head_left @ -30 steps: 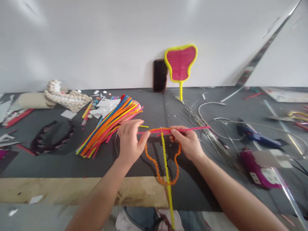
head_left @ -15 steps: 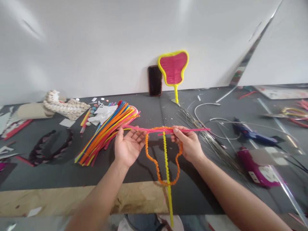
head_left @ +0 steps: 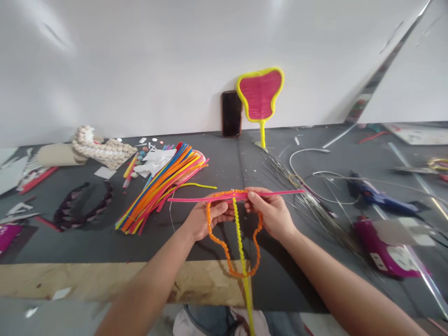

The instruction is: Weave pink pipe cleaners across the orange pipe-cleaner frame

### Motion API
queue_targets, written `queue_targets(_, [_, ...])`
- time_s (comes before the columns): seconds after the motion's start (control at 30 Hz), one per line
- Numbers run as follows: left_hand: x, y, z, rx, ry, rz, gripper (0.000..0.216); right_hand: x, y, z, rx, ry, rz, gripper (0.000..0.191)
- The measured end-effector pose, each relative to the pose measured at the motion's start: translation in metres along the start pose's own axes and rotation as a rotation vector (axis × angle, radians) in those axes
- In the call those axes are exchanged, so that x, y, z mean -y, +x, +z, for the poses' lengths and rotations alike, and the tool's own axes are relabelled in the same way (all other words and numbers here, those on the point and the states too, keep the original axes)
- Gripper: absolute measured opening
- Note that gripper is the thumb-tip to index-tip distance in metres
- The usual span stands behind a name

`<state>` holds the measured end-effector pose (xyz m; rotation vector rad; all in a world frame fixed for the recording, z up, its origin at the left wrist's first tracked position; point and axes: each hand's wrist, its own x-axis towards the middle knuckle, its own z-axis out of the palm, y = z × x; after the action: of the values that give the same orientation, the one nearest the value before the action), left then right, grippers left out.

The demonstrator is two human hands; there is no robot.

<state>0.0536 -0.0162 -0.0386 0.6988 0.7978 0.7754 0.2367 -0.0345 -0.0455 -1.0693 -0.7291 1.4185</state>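
Both hands hold up a fan-shaped frame of twisted orange strip (head_left: 241, 276), with a twisted yellow stem (head_left: 239, 238) down its middle. A long pink strip (head_left: 182, 200) lies across the top of the frame and sticks out on both sides. My left hand (head_left: 206, 217) is closed at the frame's upper left, its thumb bent inward near the strip. At the upper right, my right hand (head_left: 273, 210) pinches the pink strip against the frame between thumb and fingers. The fingers behind the frame are partly hidden.
A bundle of coloured strips (head_left: 154, 193) lies left of my hands. Behind stand a phone (head_left: 231, 114) and a pink fan with yellow edging (head_left: 259, 95). To the right are loose wires (head_left: 308, 198), a blue glue gun (head_left: 383, 198) and a purple box (head_left: 388, 252).
My left hand has gone from spread open to closed at the frame's upper left. The pink strip now reaches out farther left past the frame. The right hand keeps its pinch.
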Motion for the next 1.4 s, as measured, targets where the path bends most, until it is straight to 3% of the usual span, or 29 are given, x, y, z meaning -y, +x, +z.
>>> queue_targets(0.17, [-0.001, -0.002, -0.001, 0.043, -0.075, 0.037, 0.038, 0.0, -0.003, -0.001, 0.013, -0.224, -0.073, 0.04])
queue_targets(0.33, [0.002, 0.0, -0.007, 0.088, -0.095, 0.033, 0.029, 0.003, -0.003, -0.007, -0.019, -0.328, -0.265, 0.036])
queue_targets(0.57, [0.006, 0.004, -0.012, 0.093, -0.082, 0.047, 0.022, 0.022, 0.013, -0.021, -0.211, 0.086, -0.355, 0.028])
queue_targets(0.73, [0.004, 0.004, -0.011, 0.098, -0.122, 0.045, 0.02, 0.03, 0.015, -0.025, -0.294, 0.097, -0.401, 0.026])
queue_targets(0.87, [0.005, 0.004, -0.012, 0.072, -0.12, 0.037, 0.02, 0.022, 0.012, -0.026, -0.188, -0.058, -0.346, 0.029])
queue_targets(1.07, [0.005, 0.003, -0.01, 0.055, -0.121, 0.023, 0.02, 0.013, 0.007, -0.025, 0.126, -0.156, -0.059, 0.026])
queue_targets(1.17, [0.005, 0.003, -0.009, 0.035, -0.129, 0.009, 0.022, 0.011, 0.006, -0.025, 0.231, -0.184, 0.009, 0.028])
queue_targets(1.4, [0.009, 0.004, -0.009, 0.022, -0.116, -0.02, 0.026, 0.004, 0.005, -0.022, 0.317, -0.107, 0.042, 0.022])
